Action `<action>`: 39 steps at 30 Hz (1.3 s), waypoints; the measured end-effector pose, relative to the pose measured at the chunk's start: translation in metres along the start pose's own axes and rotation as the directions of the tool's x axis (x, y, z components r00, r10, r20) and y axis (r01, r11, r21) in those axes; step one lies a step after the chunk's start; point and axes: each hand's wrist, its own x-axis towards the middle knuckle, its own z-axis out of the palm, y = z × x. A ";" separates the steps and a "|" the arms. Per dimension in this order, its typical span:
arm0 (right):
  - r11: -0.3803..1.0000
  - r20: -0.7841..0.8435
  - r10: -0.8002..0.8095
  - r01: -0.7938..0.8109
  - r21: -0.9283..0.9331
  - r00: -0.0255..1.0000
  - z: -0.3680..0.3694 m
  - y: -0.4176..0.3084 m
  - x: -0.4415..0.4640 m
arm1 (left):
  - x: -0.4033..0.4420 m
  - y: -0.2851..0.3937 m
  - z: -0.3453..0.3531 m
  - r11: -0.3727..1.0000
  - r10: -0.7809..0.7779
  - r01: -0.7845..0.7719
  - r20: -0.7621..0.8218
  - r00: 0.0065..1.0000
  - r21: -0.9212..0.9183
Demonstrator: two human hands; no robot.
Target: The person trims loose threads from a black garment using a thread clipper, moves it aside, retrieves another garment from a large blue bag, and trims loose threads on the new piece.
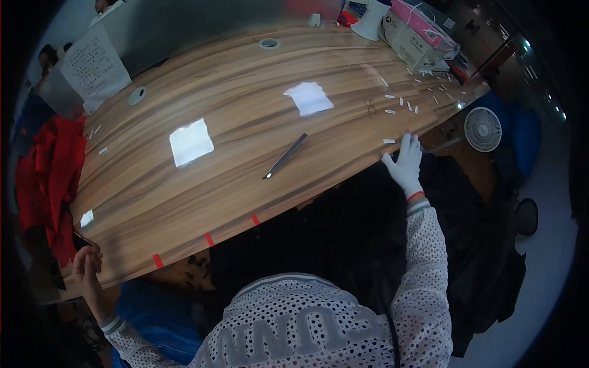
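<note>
My right hand, in a white glove, rests at the table's near edge with its fingers stretched out, close to a small white strip. My bare left hand is at the table's left corner, its fingers curled by a dark flat object that is too small to make out. Between the hands, further in on the wooden table, lies a slim dark pointed tool. Red tape marks line the near edge.
Red cloth hangs at the left. A tape roll and a round white piece lie at the back. Cardboard box, megaphone-like white object and scattered strips are back right; a fan stands beyond the right edge.
</note>
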 end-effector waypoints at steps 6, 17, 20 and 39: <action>0.974 0.210 0.216 -0.196 -0.111 0.954 0.020 -0.002 0.097 | -0.028 -0.012 -0.003 0.991 -0.077 0.097 -0.195 0.978 0.093; 0.599 -0.134 0.460 -0.195 0.777 0.878 0.103 0.122 0.344 | -0.049 0.002 0.057 0.909 -0.323 0.400 -0.408 0.854 0.117; 0.661 -0.116 0.286 -0.108 0.743 0.951 0.044 0.097 0.331 | -0.072 -0.011 0.051 0.925 -0.249 0.349 -0.459 0.853 0.147; 0.995 0.019 0.049 -0.050 0.090 0.999 0.085 0.126 0.352 | -0.109 0.118 0.209 0.881 -0.174 0.384 -0.568 0.804 0.274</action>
